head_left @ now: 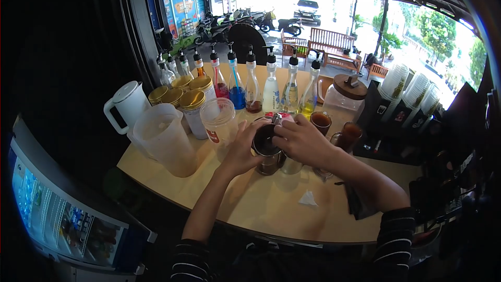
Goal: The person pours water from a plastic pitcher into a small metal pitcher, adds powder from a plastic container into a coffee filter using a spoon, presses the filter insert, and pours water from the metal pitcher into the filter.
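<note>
In the middle of the counter, a round vessel with a dark interior (265, 138) stands between my hands; its exact kind is hard to make out. My left hand (241, 149) curls around its left side. The fingers of my right hand (302, 138) are pinched at the vessel's right rim, and whatever they grip is partly hidden. A small silver metal part (276, 118) shows at the far rim. Below the vessel, a glass with brown liquid (267, 166) is partly visible. Two glass mugs of reddish-brown drink, one near (350, 133) and one farther (320, 120), stand right of my right hand.
A plastic pitcher (164, 141), clear plastic tub (218, 115), white kettle (130, 105) and gold-lidded jars (193, 102) stand left. Several pump bottles (237, 86) line the back. Cup holders (394, 102) stand right. A crumpled white paper (308, 198) lies near the front.
</note>
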